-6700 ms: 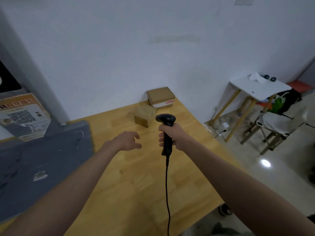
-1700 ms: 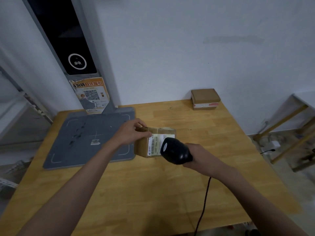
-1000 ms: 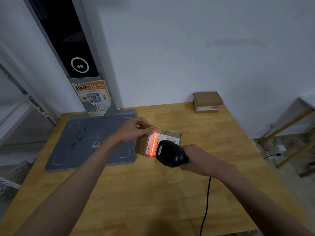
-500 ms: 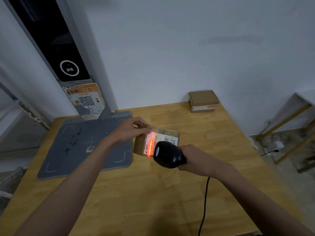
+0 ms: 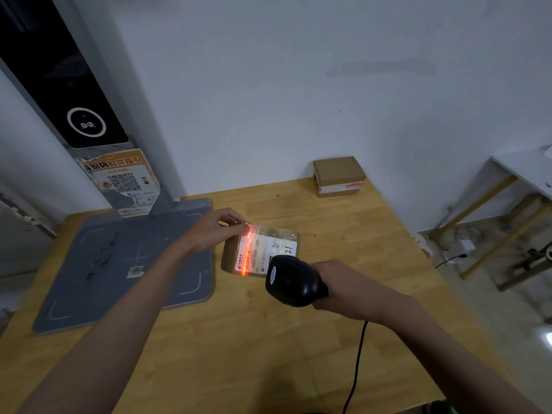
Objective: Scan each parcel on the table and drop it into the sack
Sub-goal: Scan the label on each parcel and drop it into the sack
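Observation:
A small brown cardboard parcel (image 5: pixel 263 249) with a white label sits tilted on the wooden table (image 5: pixel 268 339). My left hand (image 5: pixel 213 231) pinches its top left corner. My right hand (image 5: pixel 337 286) grips a black corded barcode scanner (image 5: pixel 294 280) aimed at the label. A red scan line glows down the label's left side. A second brown parcel (image 5: pixel 339 176) with a red and white label rests at the table's back edge against the wall. No sack is in view.
A grey scanning mat (image 5: pixel 125 264) lies on the table's left half, below a tall grey kiosk post (image 5: pixel 74 94) with a QR poster. The scanner's black cable (image 5: pixel 357 360) trails toward me. A white side table (image 5: pixel 522 171) stands at the right.
The scan line stays lit on the label and both hands hold their places. Only my head has shifted slightly.

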A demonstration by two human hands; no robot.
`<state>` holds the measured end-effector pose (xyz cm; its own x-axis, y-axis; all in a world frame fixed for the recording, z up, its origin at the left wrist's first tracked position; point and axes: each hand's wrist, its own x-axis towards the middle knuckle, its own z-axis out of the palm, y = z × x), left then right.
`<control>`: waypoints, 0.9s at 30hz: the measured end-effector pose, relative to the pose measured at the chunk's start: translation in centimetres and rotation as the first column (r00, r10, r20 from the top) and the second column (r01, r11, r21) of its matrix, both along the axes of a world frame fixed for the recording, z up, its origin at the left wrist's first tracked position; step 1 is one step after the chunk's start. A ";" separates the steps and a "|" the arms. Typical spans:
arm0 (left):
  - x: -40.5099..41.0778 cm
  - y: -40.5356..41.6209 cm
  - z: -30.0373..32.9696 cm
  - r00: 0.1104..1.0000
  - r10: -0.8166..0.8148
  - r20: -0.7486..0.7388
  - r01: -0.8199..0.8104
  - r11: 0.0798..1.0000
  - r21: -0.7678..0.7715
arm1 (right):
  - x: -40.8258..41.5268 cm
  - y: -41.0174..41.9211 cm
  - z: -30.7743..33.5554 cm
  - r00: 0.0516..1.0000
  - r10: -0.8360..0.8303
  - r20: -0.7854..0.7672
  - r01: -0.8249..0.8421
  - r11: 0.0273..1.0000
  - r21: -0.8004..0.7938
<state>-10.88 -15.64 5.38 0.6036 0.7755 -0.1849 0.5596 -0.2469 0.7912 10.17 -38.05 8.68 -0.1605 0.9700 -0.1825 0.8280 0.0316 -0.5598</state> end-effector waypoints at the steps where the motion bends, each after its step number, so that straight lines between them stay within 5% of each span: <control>1: 0.1 -0.1 0.2 1.000 -0.005 0.004 0.005 1.000 0.001 | 0.0 -0.1 0.1 1.000 -0.004 0.004 0.004 1.000 0.002; 16: -1.7 -5.5 0.8 0.984 -0.177 0.029 0.179 0.982 -0.057 | -6.0 -8.2 -0.4 0.934 -0.352 -0.056 0.352 0.936 -0.010; 20: -1.5 -9.7 -0.9 0.975 -0.215 0.049 0.219 0.969 -0.117 | -8.8 -12.6 -2.7 0.800 -0.584 -0.137 0.583 0.811 -0.054; 27: 1.8 -20.6 -5.1 0.971 -0.234 0.052 0.239 0.938 -0.250 | -13.9 -21.3 -6.3 0.423 -0.843 -0.333 0.851 0.496 -0.174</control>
